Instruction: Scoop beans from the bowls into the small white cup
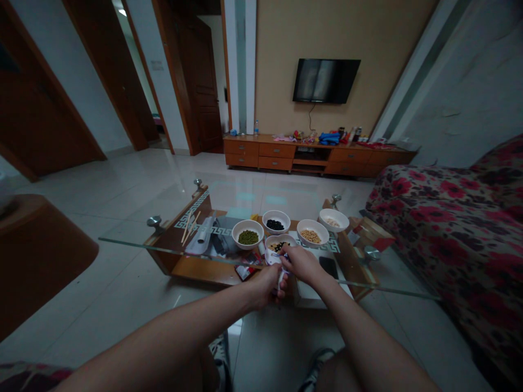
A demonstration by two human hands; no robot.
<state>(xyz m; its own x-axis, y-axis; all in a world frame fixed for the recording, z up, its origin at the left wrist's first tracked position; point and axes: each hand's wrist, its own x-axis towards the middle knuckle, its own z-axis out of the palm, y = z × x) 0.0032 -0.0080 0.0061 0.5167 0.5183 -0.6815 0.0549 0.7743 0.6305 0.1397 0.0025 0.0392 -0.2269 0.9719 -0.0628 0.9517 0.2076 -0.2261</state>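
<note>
Head view: seated at a glass-topped coffee table, a person works over the bowl of mixed beans, the landmark for everything here. The left hand, just this side of that bowl, is curled closed around a slim white object whose nature is too small to tell. The right hand, touching or almost touching the bowl's near rim, is pinched partly shut around what looks like thin sticks reaching toward the beans; the grip itself is hard to make out.

Four sorting bowls ring the mixed bowl: a bowl of green beans just to its left, a bowl of black beans directly behind it, a bowl of yellow beans to its right, and a bowl with pale contents farther right and behind. Each already holds a share, and the mixed bowl still shows dark and light beans together, so the sorting appears partly done with more left to separate.

Well left of the mixed bowl lie spare chopsticks; a dark phone rests to its right. Far behind it stand a low wooden cabinet and a wall-mounted television; a floral sofa fills the right side.
</note>
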